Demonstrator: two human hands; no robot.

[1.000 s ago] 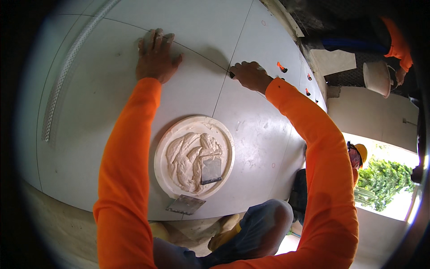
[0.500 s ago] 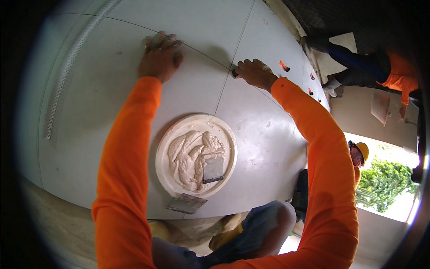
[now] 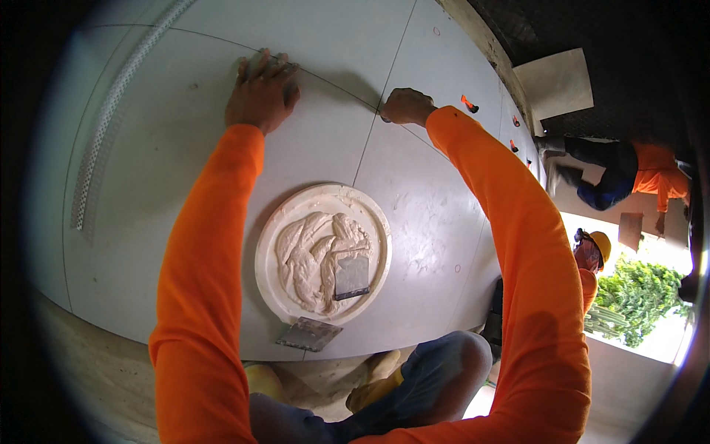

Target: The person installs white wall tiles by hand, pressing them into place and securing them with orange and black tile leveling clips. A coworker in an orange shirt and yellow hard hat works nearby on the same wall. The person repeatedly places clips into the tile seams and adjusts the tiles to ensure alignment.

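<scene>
My left hand (image 3: 262,95) rests on the pale grey board (image 3: 185,192), fingers spread over a dark seam. To its right, my right hand (image 3: 407,106) is closed in a fist beside the point where two seams cross. Whatever it grips is hidden; only a small dark bit shows by the fingers. Nearer to me lies a round cream tray (image 3: 268,277) with thick beige paste (image 3: 299,270) heaped in it. One flat metal scraper blade (image 3: 351,275) sits in the paste. A second scraper blade (image 3: 309,334) leans at the tray's near rim.
A perforated white strip (image 3: 111,122) lies along the left of the board. Several orange-and-black pieces (image 3: 469,103) stick up at the right. Beyond the board are a walking person in orange (image 3: 658,177) and another person in a yellow helmet (image 3: 600,246).
My right hand has curled into a fist and shifted slightly left and up. My left hand stays nearly in place. The walking person in the background has moved.
</scene>
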